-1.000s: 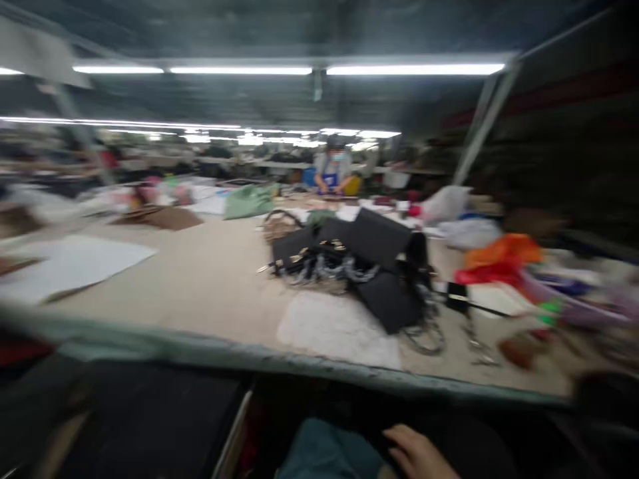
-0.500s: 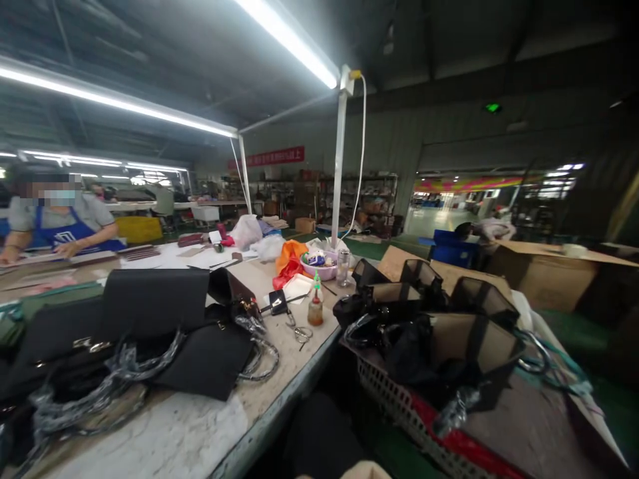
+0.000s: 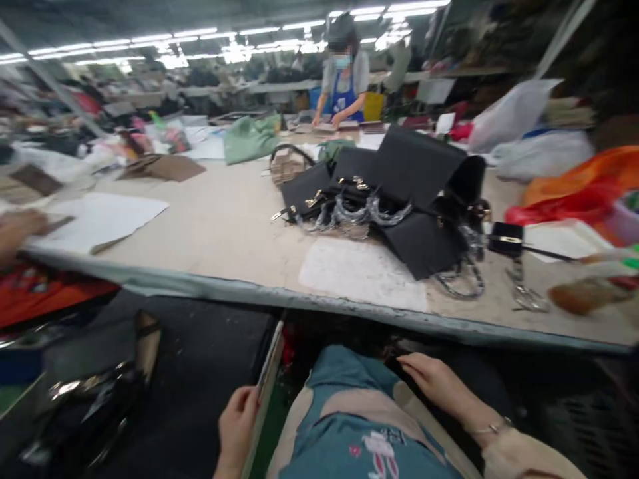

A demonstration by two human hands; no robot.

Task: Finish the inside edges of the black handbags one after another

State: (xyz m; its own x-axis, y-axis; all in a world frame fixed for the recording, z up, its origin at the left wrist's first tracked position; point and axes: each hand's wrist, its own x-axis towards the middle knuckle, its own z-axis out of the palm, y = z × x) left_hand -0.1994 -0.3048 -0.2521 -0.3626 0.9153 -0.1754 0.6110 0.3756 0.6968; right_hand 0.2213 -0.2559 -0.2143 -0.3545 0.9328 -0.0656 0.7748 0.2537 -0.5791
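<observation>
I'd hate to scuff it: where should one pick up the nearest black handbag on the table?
Probably by its plastic-wrapped handle, coming from the table's near edge. The loop lies free on that side, while the black handbag itself lies flat, partly under another.

Left edge: another hand point(image 3: 14, 229), smeared, cut off. Far right: brownish object point(image 3: 584, 294) blurred, unidentifiable. Bottom edge: left hand point(image 3: 237, 426) and its thin board point(image 3: 267, 372) both cropped.

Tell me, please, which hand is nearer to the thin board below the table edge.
Left. The left hand grips the thin board by its edge; the right hand lies open beside the lap, apart from it.
</observation>
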